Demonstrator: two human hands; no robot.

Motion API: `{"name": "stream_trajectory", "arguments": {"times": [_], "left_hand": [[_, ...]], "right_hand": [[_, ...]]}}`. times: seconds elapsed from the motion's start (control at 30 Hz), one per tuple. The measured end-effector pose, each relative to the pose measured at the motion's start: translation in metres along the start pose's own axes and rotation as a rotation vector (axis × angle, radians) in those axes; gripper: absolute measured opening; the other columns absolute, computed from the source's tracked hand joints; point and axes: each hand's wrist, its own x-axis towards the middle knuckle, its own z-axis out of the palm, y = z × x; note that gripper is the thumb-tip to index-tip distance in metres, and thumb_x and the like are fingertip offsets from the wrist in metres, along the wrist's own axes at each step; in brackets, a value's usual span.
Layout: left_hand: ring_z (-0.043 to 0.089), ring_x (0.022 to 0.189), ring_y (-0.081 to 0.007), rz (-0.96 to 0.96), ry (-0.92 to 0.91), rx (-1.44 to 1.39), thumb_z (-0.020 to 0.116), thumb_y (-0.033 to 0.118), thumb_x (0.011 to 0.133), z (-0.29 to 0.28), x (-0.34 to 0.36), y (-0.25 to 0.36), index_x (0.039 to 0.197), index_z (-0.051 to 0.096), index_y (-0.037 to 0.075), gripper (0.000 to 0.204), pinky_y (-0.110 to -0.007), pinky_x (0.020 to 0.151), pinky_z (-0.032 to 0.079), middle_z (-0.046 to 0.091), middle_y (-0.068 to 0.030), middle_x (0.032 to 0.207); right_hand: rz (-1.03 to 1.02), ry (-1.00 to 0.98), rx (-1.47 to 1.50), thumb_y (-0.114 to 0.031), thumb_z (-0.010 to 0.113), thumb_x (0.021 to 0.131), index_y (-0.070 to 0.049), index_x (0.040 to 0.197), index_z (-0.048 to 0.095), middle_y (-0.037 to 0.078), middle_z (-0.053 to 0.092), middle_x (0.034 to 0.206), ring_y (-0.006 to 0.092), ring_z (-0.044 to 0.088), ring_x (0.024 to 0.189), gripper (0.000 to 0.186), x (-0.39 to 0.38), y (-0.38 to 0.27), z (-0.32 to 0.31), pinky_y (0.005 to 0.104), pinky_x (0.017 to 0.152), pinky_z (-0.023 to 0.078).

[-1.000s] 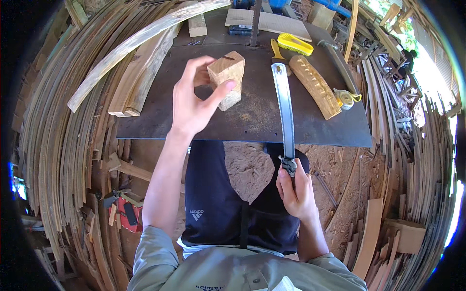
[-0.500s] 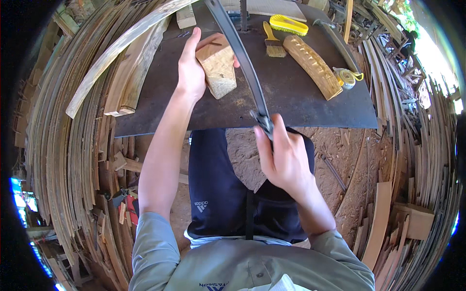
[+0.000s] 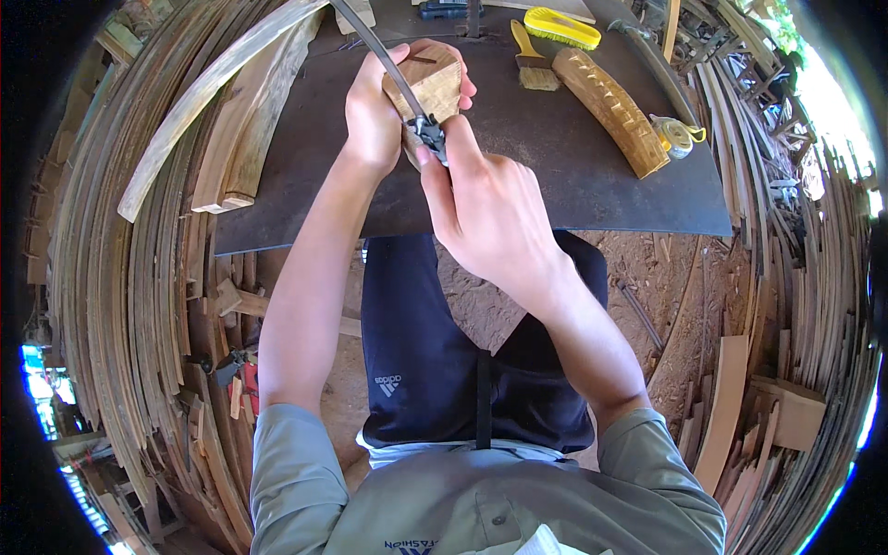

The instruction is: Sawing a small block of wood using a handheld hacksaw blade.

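My left hand (image 3: 368, 120) is wrapped round a short light-brown wood block (image 3: 433, 85), which has a dark notch in its upper end. In my right hand (image 3: 499, 208) is what looks like a hacksaw, its dark narrow frame (image 3: 384, 60) seen edge-on. The grip is hidden in my fingers. The frame slants up to the left across the block, close over its near left side; whether the blade touches the wood cannot be seen. Both hands are above the near part of a dark tabletop (image 3: 573, 190).
On the tabletop's right lie a notched wood piece (image 3: 606, 106), a paintbrush (image 3: 536, 72), a yellow scrub brush (image 3: 562, 30), a tape measure (image 3: 678, 136) and a long-handled tool (image 3: 652, 65). Long wood pieces (image 3: 231, 139) lie on the left. Stacked wood strips (image 3: 120, 259) line both sides.
My right hand has moved up and left with the hacksaw, from beside the block to against it. The left hand with the block has shifted slightly, and the view has moved a little.
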Motion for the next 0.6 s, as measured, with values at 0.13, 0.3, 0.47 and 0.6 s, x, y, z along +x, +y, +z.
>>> {"name": "stream_trajectory", "arguments": {"times": [0.13,0.3,0.47,0.6], "left_hand": [[0.068,0.085,-0.025,0.002,0.013,0.017,0.034,0.045,0.097,0.0016,-0.0008,-0.0003,0.109,0.064,0.0,0.055,-0.038,0.077,0.054,0.07,-0.0145,0.092],[0.069,0.086,-0.0255,0.007,0.018,0.023,0.032,0.045,0.097,-0.0025,-0.0017,-0.0038,0.11,0.065,0.0,0.056,-0.037,0.078,0.055,0.071,-0.0147,0.093],[0.069,0.086,-0.0255,-0.001,0.037,0.035,0.031,0.044,0.097,-0.0015,-0.0019,-0.0038,0.111,0.065,0.001,0.057,-0.038,0.078,0.056,0.072,-0.0149,0.094],[0.07,0.086,-0.0257,0.026,0.006,0.047,0.031,0.043,0.098,-0.0035,-0.0006,-0.0046,0.112,0.066,0.0,0.057,-0.038,0.078,0.056,0.072,-0.0156,0.095]], "right_hand": [[-0.016,0.017,-0.038,-0.021,0.057,0.105,0.001,0.101,0.048,0.017,0.061,0.057,0.0368,0.066,0.051,0.025,0.0065,0.0,0.0028,0.046,0.048,0.053],[-0.025,0.018,-0.035,-0.022,0.058,0.105,0.001,0.101,0.048,0.017,0.063,0.06,0.0363,0.067,0.052,0.025,0.008,0.0002,0.0044,0.0454,0.049,0.054],[-0.027,0.027,-0.039,-0.021,0.058,0.105,0.0,0.101,0.048,0.017,0.063,0.06,0.0365,0.068,0.054,0.024,0.0081,0.002,0.006,0.0458,0.049,0.054],[-0.009,0.029,-0.026,-0.021,0.057,0.105,0.0,0.102,0.047,0.016,0.064,0.06,0.0366,0.069,0.054,0.023,0.0065,0.002,0.0076,0.0462,0.05,0.055]]}}
